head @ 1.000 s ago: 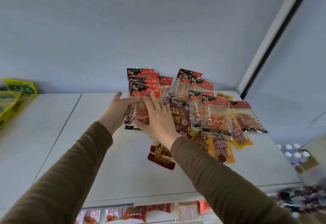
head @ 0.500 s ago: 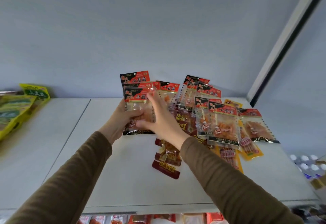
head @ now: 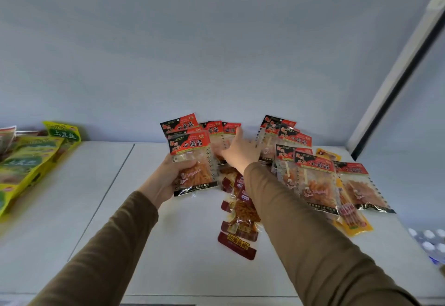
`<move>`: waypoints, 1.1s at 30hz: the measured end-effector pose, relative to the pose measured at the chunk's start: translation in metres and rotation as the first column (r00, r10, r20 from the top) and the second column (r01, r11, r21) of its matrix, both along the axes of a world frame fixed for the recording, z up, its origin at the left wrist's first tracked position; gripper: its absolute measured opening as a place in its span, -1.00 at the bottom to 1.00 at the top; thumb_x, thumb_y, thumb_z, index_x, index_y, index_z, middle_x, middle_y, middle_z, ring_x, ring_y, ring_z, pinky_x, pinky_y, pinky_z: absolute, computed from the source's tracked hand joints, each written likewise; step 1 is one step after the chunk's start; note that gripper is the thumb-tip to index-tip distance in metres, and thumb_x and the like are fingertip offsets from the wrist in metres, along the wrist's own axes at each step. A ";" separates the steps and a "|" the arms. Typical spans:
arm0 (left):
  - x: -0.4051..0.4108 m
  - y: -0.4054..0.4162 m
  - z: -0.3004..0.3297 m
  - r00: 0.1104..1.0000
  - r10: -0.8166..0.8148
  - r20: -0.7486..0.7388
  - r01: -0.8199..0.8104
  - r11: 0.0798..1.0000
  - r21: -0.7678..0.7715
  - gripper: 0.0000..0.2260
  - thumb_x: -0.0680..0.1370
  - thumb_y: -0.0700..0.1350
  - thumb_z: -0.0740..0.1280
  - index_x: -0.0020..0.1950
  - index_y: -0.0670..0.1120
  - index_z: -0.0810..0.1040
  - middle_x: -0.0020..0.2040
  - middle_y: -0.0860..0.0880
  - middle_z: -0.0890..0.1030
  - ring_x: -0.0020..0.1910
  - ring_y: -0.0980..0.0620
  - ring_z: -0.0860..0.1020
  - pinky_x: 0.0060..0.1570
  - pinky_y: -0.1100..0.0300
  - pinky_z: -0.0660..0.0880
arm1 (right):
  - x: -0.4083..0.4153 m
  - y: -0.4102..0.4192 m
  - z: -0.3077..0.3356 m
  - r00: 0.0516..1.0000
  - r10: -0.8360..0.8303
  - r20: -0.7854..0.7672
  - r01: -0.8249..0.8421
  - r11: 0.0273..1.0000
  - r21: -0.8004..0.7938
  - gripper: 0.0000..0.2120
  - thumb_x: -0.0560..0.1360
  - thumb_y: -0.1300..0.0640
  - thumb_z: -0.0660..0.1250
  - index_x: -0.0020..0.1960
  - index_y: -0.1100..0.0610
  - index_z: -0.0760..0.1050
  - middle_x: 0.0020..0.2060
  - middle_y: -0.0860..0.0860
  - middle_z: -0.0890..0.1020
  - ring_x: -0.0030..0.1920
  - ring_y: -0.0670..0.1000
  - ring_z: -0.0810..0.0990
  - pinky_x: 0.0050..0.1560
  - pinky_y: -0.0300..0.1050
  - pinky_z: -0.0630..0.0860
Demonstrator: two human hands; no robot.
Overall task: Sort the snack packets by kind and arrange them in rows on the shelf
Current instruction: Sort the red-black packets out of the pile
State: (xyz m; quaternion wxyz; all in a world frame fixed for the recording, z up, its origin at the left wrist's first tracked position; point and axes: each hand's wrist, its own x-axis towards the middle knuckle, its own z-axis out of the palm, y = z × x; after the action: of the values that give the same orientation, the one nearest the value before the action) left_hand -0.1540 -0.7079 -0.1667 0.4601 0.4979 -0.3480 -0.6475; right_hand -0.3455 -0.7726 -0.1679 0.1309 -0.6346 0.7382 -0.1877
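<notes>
Left hand (head: 166, 180) is gripping a small stack of red-topped gluten-strip packets (head: 191, 161), thumb across the clear front, fingers curled behind. I'm holding them upright and squared so matching ones can be added without the stack fanning out.

Right hand (head: 237, 150) is reaching toward 12 o'clock, fingers extended onto the next red-topped packets (head: 227, 134) leaning against the back wall. No grip closed on them; I judge I'm about to draw one toward the stack.

At 2 to 3 o'clock more of the same kind (head: 313, 178) are lying overlapped on the white shelf (head: 108, 209), unsorted. Yellow stick packets (head: 354, 221) are poking out beneath them at 3 o'clock. Dark red packets (head: 237, 245) are trailing toward 6 o'clock, under my right sleeve.

Green-yellow bags (head: 29, 161) are sitting well apart at 9 o'clock, already grouped.

Sorting is looking early: most of the pile is mixed.
</notes>
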 end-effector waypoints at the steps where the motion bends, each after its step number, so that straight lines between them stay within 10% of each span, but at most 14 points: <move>1: 0.000 -0.001 0.001 1.000 -0.001 -0.014 0.001 1.000 0.007 -0.60 0.53 -0.27 0.46 0.31 -0.07 0.46 0.12 -0.18 0.71 -0.03 -0.15 0.73 -0.23 0.07 0.66 | 0.005 0.001 0.001 0.992 0.003 0.126 0.002 0.999 -0.041 0.00 0.46 -0.36 0.33 0.63 0.06 -0.12 0.07 0.08 0.65 0.01 0.09 0.66 0.12 0.09 0.60; 4: 0.000 -0.001 0.002 0.999 -0.005 -0.039 0.006 1.000 0.021 -0.58 0.53 -0.27 0.46 0.33 -0.07 0.45 0.15 -0.20 0.70 -0.02 -0.16 0.73 -0.22 0.07 0.67 | 0.014 0.010 0.012 0.878 0.071 0.474 -0.011 0.992 -0.130 -0.04 0.52 0.19 0.46 0.63 -0.03 -0.15 0.46 0.16 0.39 0.20 0.07 0.58 -0.15 -0.30 0.58; 7: 0.006 0.002 0.002 0.998 -0.019 -0.053 0.021 0.999 0.029 -0.56 0.53 -0.27 0.46 0.36 -0.08 0.43 0.15 -0.20 0.70 0.00 -0.17 0.72 -0.21 0.06 0.66 | 0.012 0.013 0.015 0.716 0.083 0.693 -0.032 0.996 -0.086 -0.02 0.55 0.34 0.38 0.64 -0.07 -0.25 0.57 0.10 0.23 0.21 -0.01 0.55 -0.23 -0.35 0.52; 11: 0.028 0.011 0.007 0.998 -0.050 -0.034 0.050 0.999 0.001 -0.50 0.54 -0.25 0.47 0.43 -0.07 0.39 0.21 -0.21 0.67 0.12 -0.24 0.68 -0.12 0.00 0.68 | 0.005 0.014 0.024 0.693 0.182 0.698 -0.031 0.974 -0.224 -0.07 0.57 0.28 0.36 0.63 -0.12 -0.20 0.60 0.04 0.17 -0.04 -0.04 0.64 -0.18 -0.22 0.63; 14: 0.046 0.027 0.018 0.993 -0.117 -0.007 0.116 0.992 -0.058 -0.55 0.56 -0.28 0.43 0.41 -0.05 0.41 0.21 -0.20 0.67 0.12 -0.24 0.68 -0.05 -0.04 0.68 | 0.005 0.016 0.030 0.617 0.185 0.765 0.035 0.965 -0.262 -0.27 0.57 0.23 0.38 0.61 0.01 0.10 0.50 -0.06 0.33 0.34 -0.02 0.47 0.28 -0.09 0.49; 20: 0.056 0.055 0.032 0.985 -0.130 0.110 0.142 0.983 -0.113 -0.46 0.46 -0.40 0.45 0.36 -0.05 0.42 0.13 -0.26 0.68 -0.04 -0.22 0.71 -0.07 -0.06 0.67 | 0.048 0.035 0.041 0.282 0.129 0.951 -0.118 0.988 -0.100 -0.84 0.60 0.16 0.37 0.17 0.05 0.57 -0.07 -0.03 0.71 -0.09 -0.02 0.69 -0.09 -0.10 0.60; 24: 0.079 0.059 0.026 0.988 0.032 0.148 -0.014 0.993 -0.118 -0.18 0.43 -0.40 0.50 0.48 0.19 0.22 0.11 -0.15 0.72 0.06 -0.24 0.70 0.13 -0.24 0.60 | 0.081 0.052 0.043 0.198 0.110 0.974 -0.241 0.969 -0.061 -0.83 0.67 0.11 0.24 0.19 0.02 0.57 -0.12 -0.04 0.71 -0.20 -0.11 0.68 -0.21 -0.18 0.53; 29: 0.112 0.079 0.034 0.987 0.057 0.150 -0.047 0.996 -0.071 -0.57 0.54 -0.32 0.40 0.33 0.05 0.48 0.15 -0.20 0.70 0.02 -0.24 0.69 -0.01 -0.08 0.65 | 0.127 0.069 0.026 -0.044 -0.007 0.999 -0.327 0.945 -0.008 -0.56 0.65 -0.20 0.13 0.25 0.09 0.56 0.05 0.10 0.70 0.10 0.11 0.66 0.18 0.04 0.53; 33: 0.153 0.091 0.034 0.966 0.145 0.213 -0.144 0.989 -0.021 -0.56 0.52 -0.28 0.46 0.30 0.06 0.45 0.17 -0.25 0.67 0.06 -0.30 0.68 0.08 -0.19 0.62 | 0.180 0.080 0.011 0.052 0.114 0.992 -0.474 0.877 -0.075 -0.44 0.52 -0.29 0.32 0.39 0.01 0.42 0.21 0.06 0.65 0.23 0.08 0.63 0.33 0.12 0.48</move>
State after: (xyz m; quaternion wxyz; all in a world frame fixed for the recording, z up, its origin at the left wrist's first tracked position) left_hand -0.0013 -0.6167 -0.1322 0.4672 0.5876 -0.3599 -0.5540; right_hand -0.1659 -0.6923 -0.1571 0.7039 -0.4630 0.3346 -0.4220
